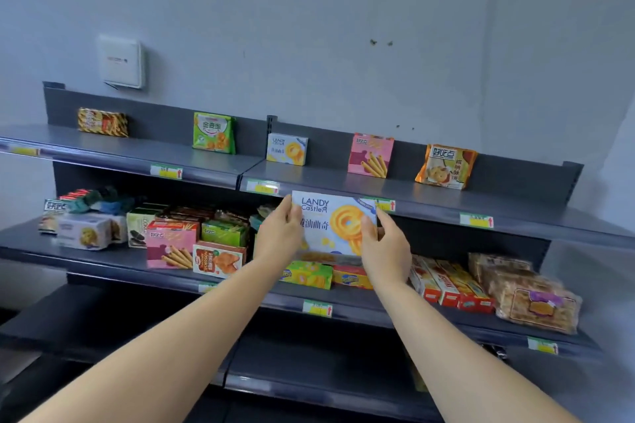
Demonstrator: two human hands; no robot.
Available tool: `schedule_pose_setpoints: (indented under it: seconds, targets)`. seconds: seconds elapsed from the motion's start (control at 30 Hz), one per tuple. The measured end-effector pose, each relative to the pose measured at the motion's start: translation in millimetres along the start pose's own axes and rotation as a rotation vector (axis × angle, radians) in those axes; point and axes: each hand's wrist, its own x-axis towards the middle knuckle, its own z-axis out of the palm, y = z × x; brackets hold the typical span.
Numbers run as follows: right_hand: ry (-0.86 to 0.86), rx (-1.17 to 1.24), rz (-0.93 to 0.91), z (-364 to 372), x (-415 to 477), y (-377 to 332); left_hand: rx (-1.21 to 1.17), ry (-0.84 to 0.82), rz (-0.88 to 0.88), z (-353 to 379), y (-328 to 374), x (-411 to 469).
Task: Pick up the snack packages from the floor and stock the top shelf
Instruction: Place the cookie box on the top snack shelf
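Observation:
A white and yellow Landy Castle cookie box [335, 221] is held upright in front of the top shelf's front edge. My left hand [279, 233] grips its left side and my right hand [383, 244] grips its right side. The top shelf [343, 187] is dark grey. Along its back stand a matching smaller-looking Landy box [287, 149], a brown striped pack [102, 122], a green cookie bag [213, 132], a pink wafer-roll box [370, 154] and an orange bag [446, 166]. The floor is out of view.
The middle shelf [103, 263] below is crowded with several snack boxes and bags, including a clear cracker pack [536, 302] at the right. Yellow price tags [476, 220] line the shelf edges. A white wall box [120, 60] hangs above the left end.

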Motion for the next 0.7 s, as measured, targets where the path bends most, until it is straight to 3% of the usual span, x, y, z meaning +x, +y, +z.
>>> schedule_pose_setpoints:
  seconds: [0.37, 0.7]
  targets:
    - [-0.013, 0.080, -0.062, 108.2, 108.3, -30.8, 0.031, 0.045, 0.064, -17.8, -25.9, 151.9]
    - [-0.056, 0.136, -0.078, 192.1, 233.1, -23.6, -0.095, 0.072, 0.031, 7.9, -38.6, 282.6]
